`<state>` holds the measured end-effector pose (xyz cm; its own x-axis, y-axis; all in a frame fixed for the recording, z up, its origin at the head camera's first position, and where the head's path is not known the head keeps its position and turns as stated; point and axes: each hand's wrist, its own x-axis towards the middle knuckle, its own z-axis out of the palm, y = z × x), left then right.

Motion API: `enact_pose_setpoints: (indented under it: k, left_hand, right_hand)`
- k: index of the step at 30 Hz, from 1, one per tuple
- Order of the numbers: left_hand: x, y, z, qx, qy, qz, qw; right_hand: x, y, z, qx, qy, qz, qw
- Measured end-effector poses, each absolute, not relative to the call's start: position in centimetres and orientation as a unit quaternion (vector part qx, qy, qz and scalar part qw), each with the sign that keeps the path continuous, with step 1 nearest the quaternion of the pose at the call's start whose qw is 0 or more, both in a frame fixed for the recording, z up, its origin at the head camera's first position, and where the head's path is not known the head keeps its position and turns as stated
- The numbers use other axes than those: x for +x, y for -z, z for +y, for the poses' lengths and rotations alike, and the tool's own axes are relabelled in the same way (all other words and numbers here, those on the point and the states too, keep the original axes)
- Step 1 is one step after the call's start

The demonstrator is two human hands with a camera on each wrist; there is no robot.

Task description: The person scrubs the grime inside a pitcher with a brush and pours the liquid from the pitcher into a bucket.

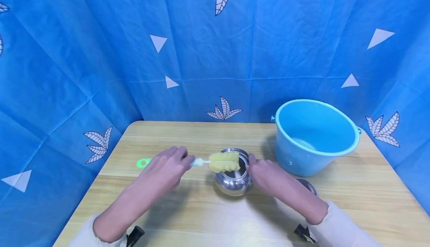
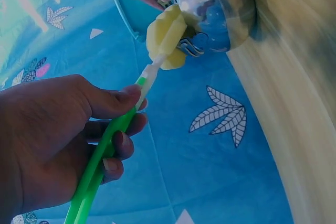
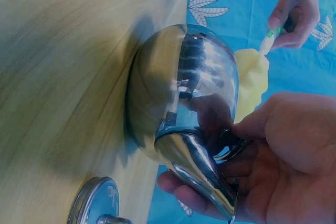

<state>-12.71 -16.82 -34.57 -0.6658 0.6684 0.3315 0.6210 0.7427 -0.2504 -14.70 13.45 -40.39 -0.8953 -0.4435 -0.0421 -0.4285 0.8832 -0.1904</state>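
In the head view my left hand (image 1: 168,164) grips the green handle (image 2: 107,142) of a sponge bottle brush. The brush's yellow sponge head (image 1: 223,161) lies level over the mouth of a shiny metal teapot (image 1: 234,183), which stands upright on the table. My right hand (image 1: 267,174) holds the teapot at its right side. In the right wrist view its thumb is at the rim, and its fingers curl by the spout (image 3: 194,169). A round metal lid (image 3: 97,203) with a knob lies on the table, partly hidden by my right forearm in the head view.
A light blue bucket (image 1: 310,153) stands at the table's right rear, close behind my right hand. Blue printed cloth (image 1: 215,52) hangs behind the wooden table (image 1: 188,217) and along its sides.
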Motion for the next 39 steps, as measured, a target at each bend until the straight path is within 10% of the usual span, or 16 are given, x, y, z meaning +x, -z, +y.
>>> enact_pose_setpoints:
  k: [39]
  left_hand:
    - [-11.9,32.6,-14.3,-0.368,-0.164,-0.888,0.224]
  right_hand:
    - [-14.6,40.4,13.3,-0.219,0.087,0.971,0.044]
